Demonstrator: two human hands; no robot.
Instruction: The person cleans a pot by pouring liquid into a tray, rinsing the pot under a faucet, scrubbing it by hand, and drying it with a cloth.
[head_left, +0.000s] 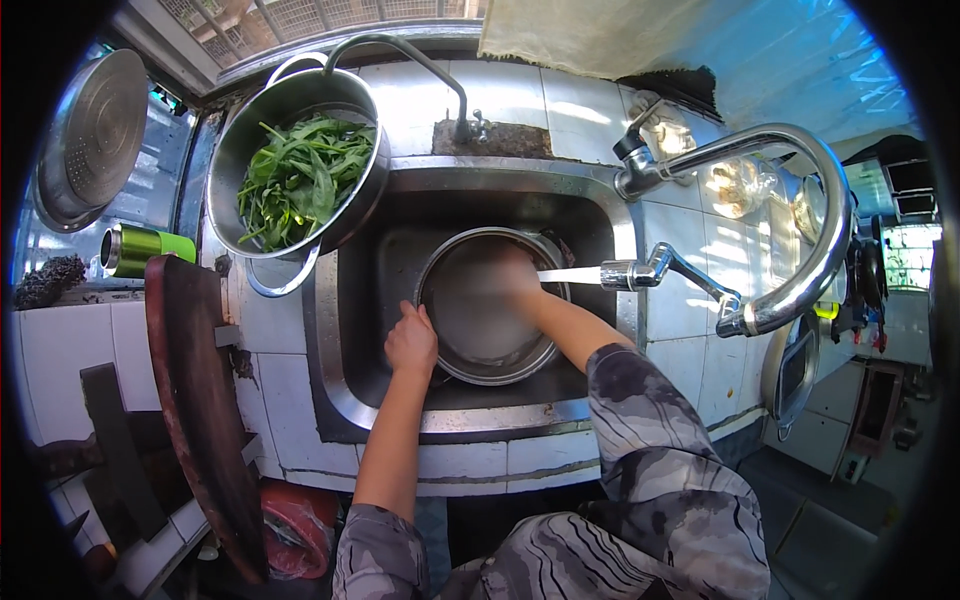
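Observation:
A round metal pot (448, 352) sits in the stainless steel sink (375, 262), tilted or level I cannot tell. My left hand (412, 337) grips its left rim, fingers curled over the edge. Inside the pot is my right hand (517, 274), blurred by motion, so its fingers and anything in them are unclear. Running water (570, 275) streams from the chrome faucet's spout (628, 275) toward the right hand and into the pot. Cloudy, greyish water or a wet bottom appears inside.
A large two-handled steel pot (298, 251) holding leafy greens (307, 176) stands at the sink's back left corner. Behind the sink rises a thin dark tap (463, 112). The chrome faucet (832, 225) arches along the right. A wooden cutting board (202, 420) stands upright at left.

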